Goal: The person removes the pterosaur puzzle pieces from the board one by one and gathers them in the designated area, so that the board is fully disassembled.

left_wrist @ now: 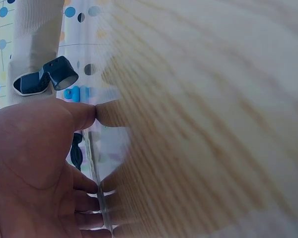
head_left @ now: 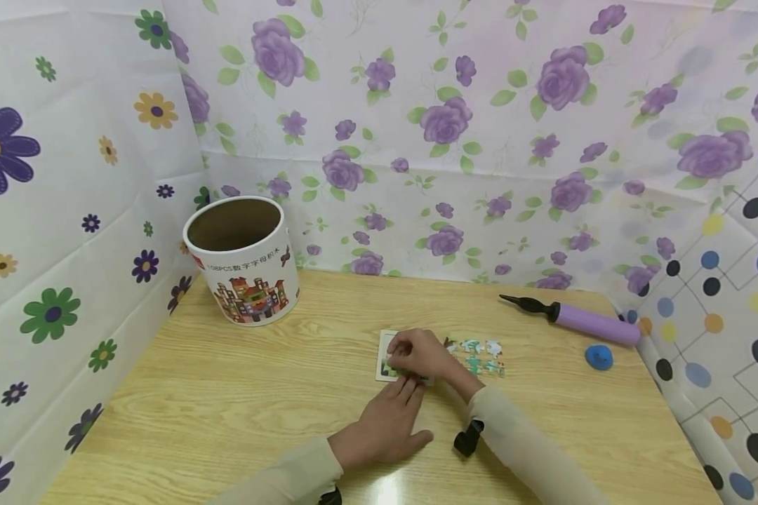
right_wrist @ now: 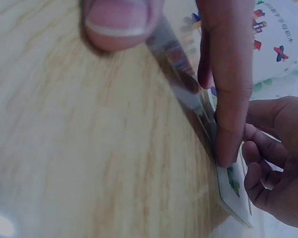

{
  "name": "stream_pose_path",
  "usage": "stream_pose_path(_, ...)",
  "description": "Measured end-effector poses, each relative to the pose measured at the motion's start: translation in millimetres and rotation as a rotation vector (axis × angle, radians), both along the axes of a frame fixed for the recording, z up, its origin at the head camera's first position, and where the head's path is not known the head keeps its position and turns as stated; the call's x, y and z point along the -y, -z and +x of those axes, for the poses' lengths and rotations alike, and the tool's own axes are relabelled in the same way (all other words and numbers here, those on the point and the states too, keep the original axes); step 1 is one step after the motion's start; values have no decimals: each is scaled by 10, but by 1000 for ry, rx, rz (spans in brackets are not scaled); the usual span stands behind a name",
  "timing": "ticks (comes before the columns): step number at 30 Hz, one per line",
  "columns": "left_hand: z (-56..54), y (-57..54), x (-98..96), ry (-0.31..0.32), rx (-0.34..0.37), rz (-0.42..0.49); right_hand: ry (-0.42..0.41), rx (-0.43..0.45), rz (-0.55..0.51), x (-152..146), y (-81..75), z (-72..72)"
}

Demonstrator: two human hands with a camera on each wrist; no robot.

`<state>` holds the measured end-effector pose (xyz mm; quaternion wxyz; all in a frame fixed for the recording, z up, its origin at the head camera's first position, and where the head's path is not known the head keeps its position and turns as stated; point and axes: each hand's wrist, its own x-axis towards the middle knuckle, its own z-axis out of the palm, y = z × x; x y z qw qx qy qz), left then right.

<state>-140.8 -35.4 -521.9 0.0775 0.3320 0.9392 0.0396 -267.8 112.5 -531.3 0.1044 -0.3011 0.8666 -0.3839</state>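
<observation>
A white puzzle card (head_left: 384,356) with a coloured picture lies flat on the wooden table (head_left: 240,400). My right hand (head_left: 412,351) sits curled on top of it. In the right wrist view its thumb (right_wrist: 121,22) and forefinger (right_wrist: 228,84) pinch the card (right_wrist: 234,184) at its edge. My left hand (head_left: 410,414) lies flat on the table just in front, its straight fingertips touching the card's near edge (left_wrist: 95,163). Several loose puzzle pieces (head_left: 478,355) lie right of the card.
An open cardboard tub (head_left: 243,261) with printed buildings stands at the back left. A purple hand pump (head_left: 581,320) and a small blue object (head_left: 599,357) lie at the right. Flower-printed sheets wall the table on three sides.
</observation>
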Motion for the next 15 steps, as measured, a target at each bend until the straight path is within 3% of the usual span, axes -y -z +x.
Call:
stream_pose_path(6, 6, -11, -8, -4, -8, -11, 55, 30, -22, -99, -46, -8)
stream_pose_path(15, 7, -40, -10, -5, -23, -12, 139, -18, -18, -402, -108, -1)
